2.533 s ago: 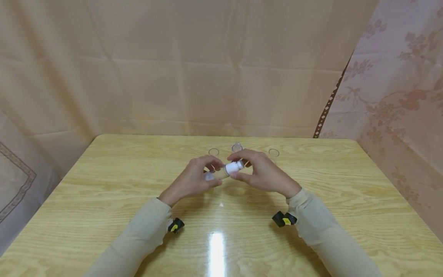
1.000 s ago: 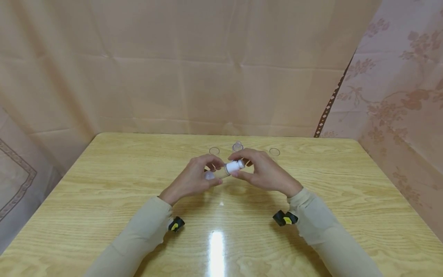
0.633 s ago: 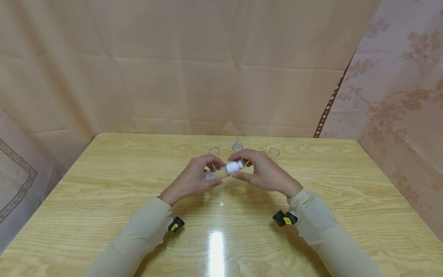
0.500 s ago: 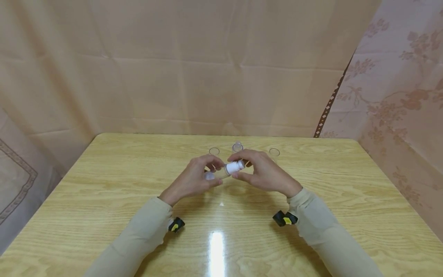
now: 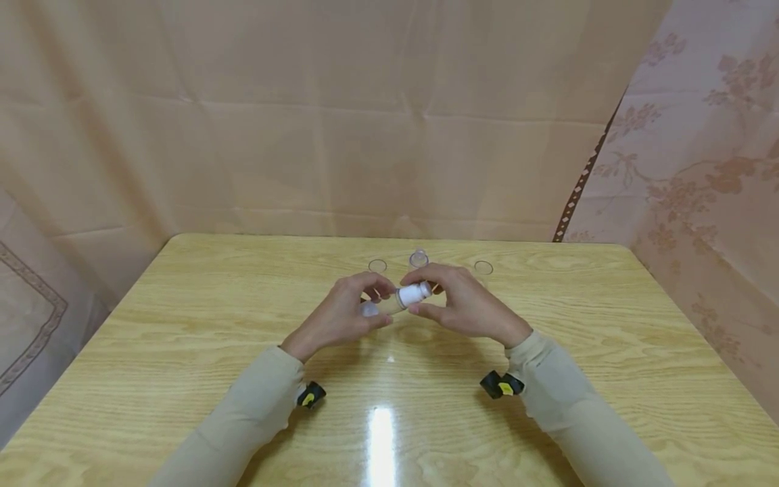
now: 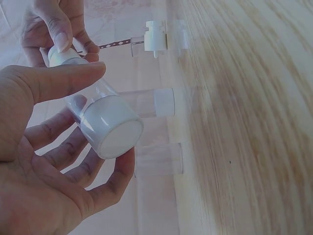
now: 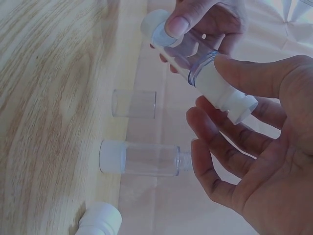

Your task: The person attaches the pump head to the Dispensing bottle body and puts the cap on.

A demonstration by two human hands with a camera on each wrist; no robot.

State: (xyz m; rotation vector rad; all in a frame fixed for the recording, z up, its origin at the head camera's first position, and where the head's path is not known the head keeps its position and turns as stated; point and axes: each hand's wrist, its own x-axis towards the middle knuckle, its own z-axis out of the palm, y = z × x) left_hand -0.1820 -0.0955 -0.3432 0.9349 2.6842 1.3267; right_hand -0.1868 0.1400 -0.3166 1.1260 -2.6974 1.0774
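Observation:
Between my hands, above the table, a clear pump bottle [image 5: 389, 306] is tilted, its white base [image 6: 111, 125] towards the left. My left hand [image 5: 342, 312] grips the clear body near that base, thumb on one side and fingers on the other. At the opposite end sits a white pump head [image 7: 220, 88] with a notched tip. My right hand [image 5: 467, 302] pinches this pump head between thumb and fingers. In the left wrist view the right thumb lies over the white top. Part of the bottle's body is hidden behind the left fingers.
Behind the hands stand a second clear bottle [image 7: 146, 158] with a white base and bare threaded neck, and two clear caps, one left [image 5: 377, 266] and one right [image 5: 483, 268]. A loose white pump head [image 6: 155, 36] stands on the wooden table [image 5: 213, 284] near the right cap.

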